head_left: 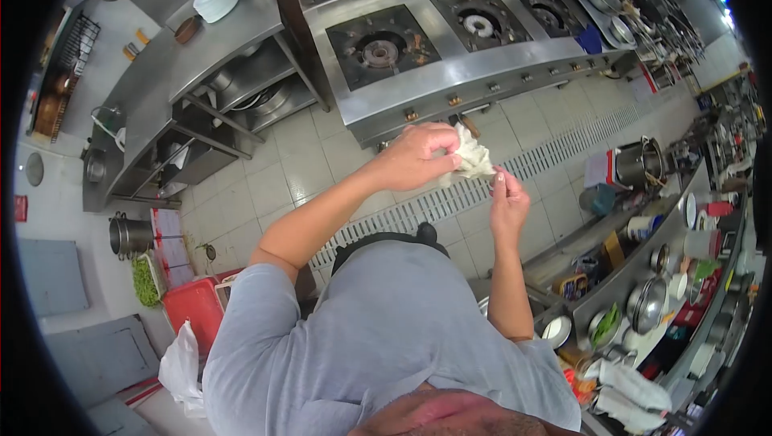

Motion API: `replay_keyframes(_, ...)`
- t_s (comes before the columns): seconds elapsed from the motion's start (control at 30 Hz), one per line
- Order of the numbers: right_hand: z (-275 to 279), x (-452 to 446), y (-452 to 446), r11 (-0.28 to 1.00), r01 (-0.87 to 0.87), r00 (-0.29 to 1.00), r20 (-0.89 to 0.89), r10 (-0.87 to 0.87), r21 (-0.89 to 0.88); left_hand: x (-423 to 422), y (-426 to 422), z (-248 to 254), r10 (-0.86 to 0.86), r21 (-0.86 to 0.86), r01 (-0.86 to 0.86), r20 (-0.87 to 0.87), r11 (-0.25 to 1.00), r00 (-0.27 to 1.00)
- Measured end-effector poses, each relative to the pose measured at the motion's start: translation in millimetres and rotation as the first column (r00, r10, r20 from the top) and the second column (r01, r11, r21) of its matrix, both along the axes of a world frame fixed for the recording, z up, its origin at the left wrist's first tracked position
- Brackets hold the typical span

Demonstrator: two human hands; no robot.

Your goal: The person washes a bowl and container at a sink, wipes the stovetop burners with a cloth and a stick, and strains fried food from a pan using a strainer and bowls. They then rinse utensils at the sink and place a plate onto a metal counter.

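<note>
My left hand (414, 156) is closed on a crumpled white cloth (474, 154), thumb and fingers pinching its left side. My right hand (508, 201) is at the cloth's lower right corner, with its thumb and a fingertip pinched together there. Both hands are held out in front of my body, above the tiled floor. Beyond them stands the steel stove (378, 98) with its row of burners. The cloth hangs bunched, and its folds hide part of my left fingertips.
A floor drain grate (555, 150) runs below my hands. To the left is a steel counter (201, 54) with shelves. On the right, a long worktop holds bowls, a metal pot (638, 164) and towels (627, 392). A red bin (193, 311) sits at lower left.
</note>
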State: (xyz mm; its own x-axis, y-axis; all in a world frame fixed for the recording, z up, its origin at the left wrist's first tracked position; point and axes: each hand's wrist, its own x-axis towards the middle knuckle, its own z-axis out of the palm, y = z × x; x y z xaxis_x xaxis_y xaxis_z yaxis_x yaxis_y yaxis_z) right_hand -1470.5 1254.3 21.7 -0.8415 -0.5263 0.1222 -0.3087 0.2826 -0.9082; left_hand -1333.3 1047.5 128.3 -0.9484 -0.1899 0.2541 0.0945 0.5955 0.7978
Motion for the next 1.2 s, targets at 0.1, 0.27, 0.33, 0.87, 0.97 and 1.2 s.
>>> replay_keyframes(0.1,13.0,-22.6,-27.3,0.991,-0.132,0.991,0.036,0.132,-0.014,-9.7,-21.0,13.2,0.103,0.184,-0.086,-0.087,0.979,0.991)
replay_keyframes(0.27,23.3,-39.6,-83.3,0.894,-0.293,0.540,0.713,0.446,-0.338,-10.9,-59.1,25.4,0.179,0.403,-0.167,0.007,0.900,0.984)
replay_keyframes(0.33,34.9,-16.3,-116.9,0.830,-0.166,0.298,0.775,0.557,-0.533,-21.1,-62.9,13.6,0.038,0.321,-0.053,0.054,0.946,0.998)
replay_keyframes(0.87,23.6,-114.4,-285.0,0.964,-0.161,0.927,0.304,0.222,-0.213,137.6,-228.6,-32.6,0.307,0.512,-0.410,0.276,0.755,0.911)
replay_keyframes(0.97,-10.5,-162.1,-323.9,0.961,-0.144,0.880,-0.413,0.233,0.235,145.9,-238.7,-52.6,0.345,0.531,-0.462,0.309,0.711,0.886)
replay_keyframes(1.2,-163.7,-236.0,-347.8,0.659,-0.321,0.453,-0.501,0.737,0.680,173.4,-228.5,-79.4,0.492,0.407,-0.722,0.537,0.560,0.685)
